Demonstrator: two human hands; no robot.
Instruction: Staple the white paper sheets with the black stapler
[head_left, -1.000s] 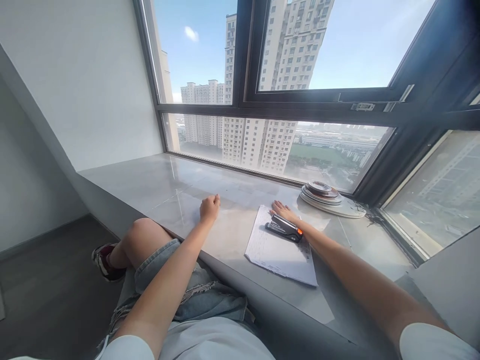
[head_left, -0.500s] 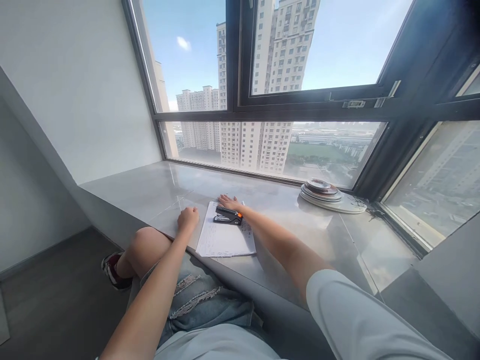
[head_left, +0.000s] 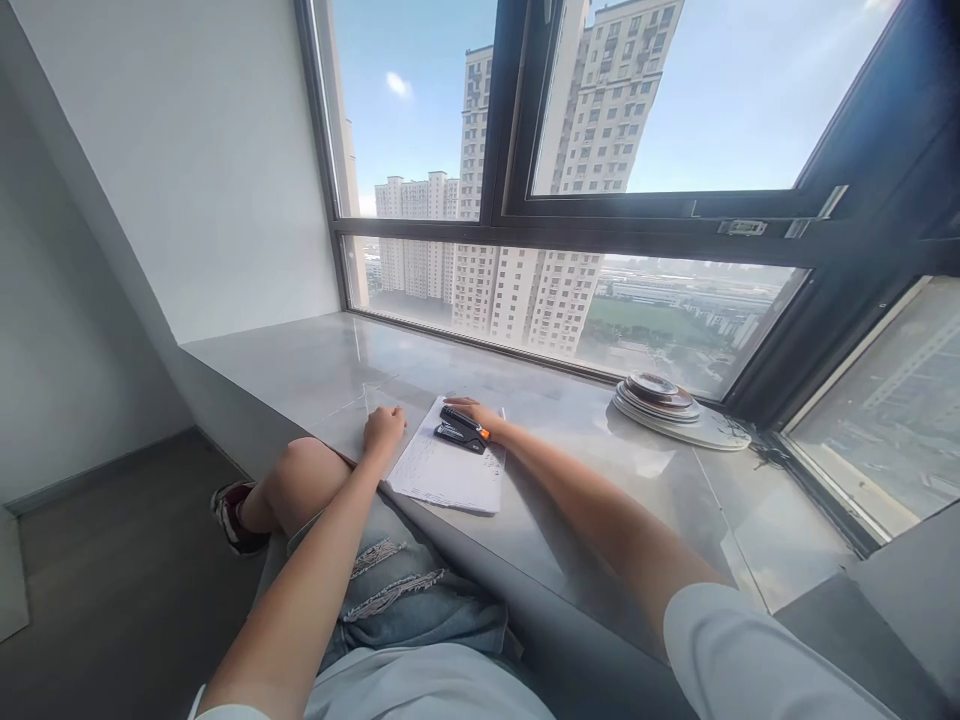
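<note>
At the left, a pale wall [head_left: 247,180] met the sill [head_left: 630,500], with a shoe [head_left: 238,520] on the floor below. A bare knee [head_left: 304,472] was against the sill's front edge. The left hand [head_left: 385,430] lay on the sill, fingers curled into a loose fist, seemingly around nothing, just beside the paper [head_left: 442,482]. That stack lay flat, its near edge by the sill's front. On its far half sat the stapler [head_left: 463,430], black with an orange end. The right hand [head_left: 481,412] lay just behind it, fingers stretched out over the paper's far edge, not gripping. Well to the right, plates [head_left: 656,398] stood piled near the window frame [head_left: 637,228], beside some wires [head_left: 771,450].
</note>
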